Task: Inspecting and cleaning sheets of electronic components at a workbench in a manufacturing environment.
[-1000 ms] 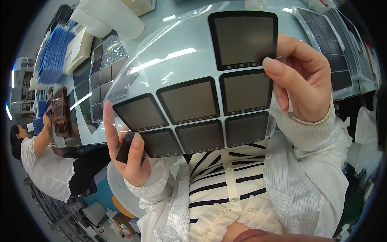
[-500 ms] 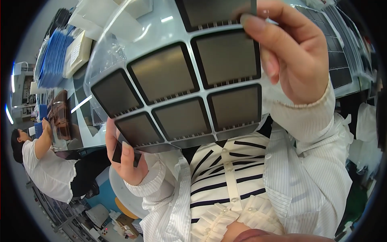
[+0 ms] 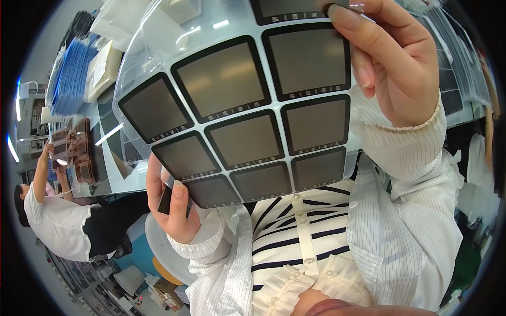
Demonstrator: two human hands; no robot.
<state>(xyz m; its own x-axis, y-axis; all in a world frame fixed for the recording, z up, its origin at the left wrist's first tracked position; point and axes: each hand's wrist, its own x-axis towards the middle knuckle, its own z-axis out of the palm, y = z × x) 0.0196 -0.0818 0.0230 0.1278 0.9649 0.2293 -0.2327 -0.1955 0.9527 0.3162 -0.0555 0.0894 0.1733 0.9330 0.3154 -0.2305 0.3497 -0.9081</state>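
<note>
In front of my chest I hold a pale sheet (image 3: 275, 108) bearing several dark grey rectangular panels with black borders, tilted toward me. My right hand (image 3: 398, 66) pinches its upper right edge between thumb and fingers. At the lower left corner, my left hand (image 3: 176, 210) grips the sheet, its thumb bent over a small dark rectangular piece (image 3: 166, 199). Whether that piece is separate from the sheet I cannot tell. Glossy clear film (image 3: 138, 71) shows past the sheet's upper left side. The sheet's top runs out of view.
A blue stack (image 3: 74, 79) and a pale block (image 3: 103, 71) stand on the table (image 3: 109, 171) at left, near brown stacked pieces (image 3: 83, 150). A co-worker (image 3: 60, 226) stands beyond. Similar panelled sheets (image 3: 449, 79) are piled at right. A white round seat (image 3: 158, 247) is lower left.
The sheet has tilted to face me more, so its lowest row of panels shows more fully. My right hand has shifted slightly right. The co-worker's arms have moved.
</note>
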